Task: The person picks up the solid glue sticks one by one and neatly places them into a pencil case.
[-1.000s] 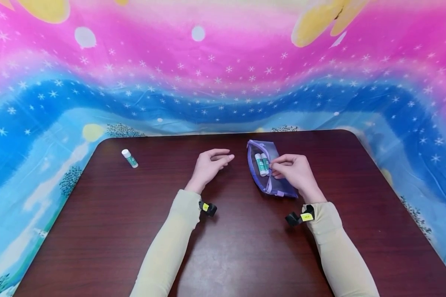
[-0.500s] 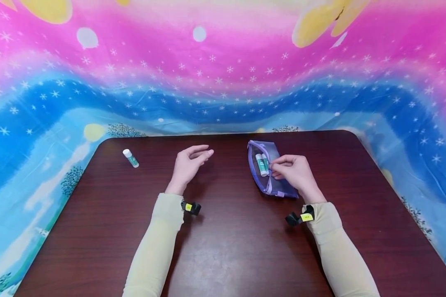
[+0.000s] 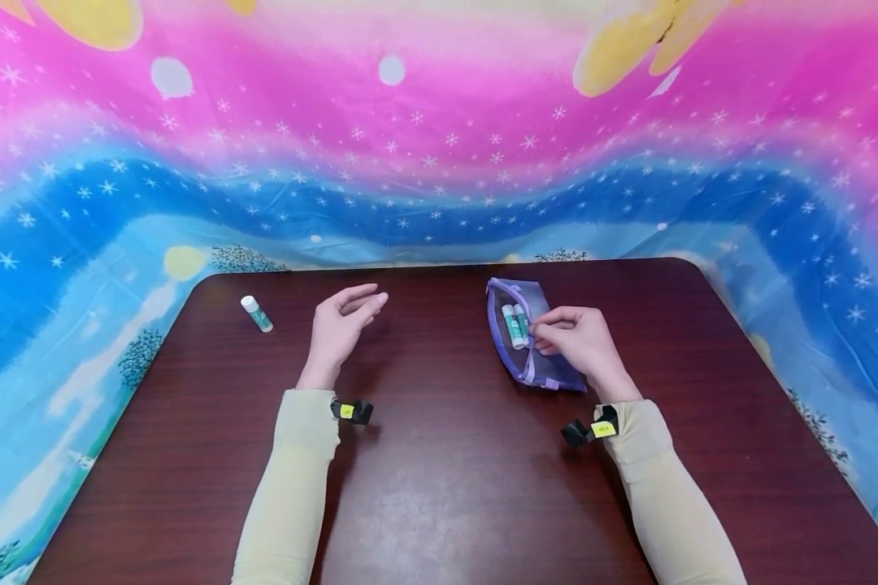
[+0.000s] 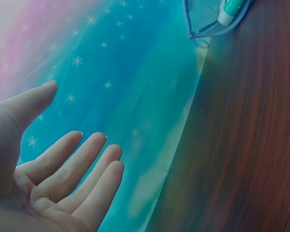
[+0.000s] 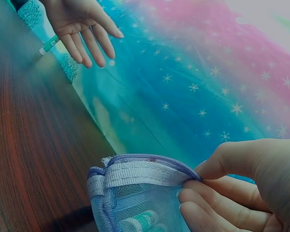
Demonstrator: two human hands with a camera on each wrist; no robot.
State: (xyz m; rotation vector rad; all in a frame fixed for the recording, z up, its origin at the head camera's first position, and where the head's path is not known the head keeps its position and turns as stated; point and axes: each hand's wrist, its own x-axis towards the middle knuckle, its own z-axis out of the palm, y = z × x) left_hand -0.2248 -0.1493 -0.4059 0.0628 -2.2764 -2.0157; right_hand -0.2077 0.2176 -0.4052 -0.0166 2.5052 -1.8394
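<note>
A purple mesh zip pouch (image 3: 559,367) lies on the right half of the table, its mouth spread apart. Two glue sticks (image 3: 514,327), white with green labels, lie side by side inside it. My right hand (image 3: 576,337) pinches the pouch's zip edge between thumb and fingers, plain in the right wrist view, where the pouch's edge (image 5: 145,173) rises to the fingertips. My left hand (image 3: 336,329) hovers over the table with nothing in it, fingers extended (image 4: 82,179). Left of that hand, a single glue stick (image 3: 257,314) lies on the tabletop.
The dark wooden table (image 3: 439,471) has rounded far corners. A colourful printed cloth (image 3: 439,162) hangs behind it and along both sides. Each wrist wears a black strap mount, such as the left strap (image 3: 353,411).
My left hand has moved left, away from the pouch and closer to the lone glue stick. The right hand and the pouch have stayed in place.
</note>
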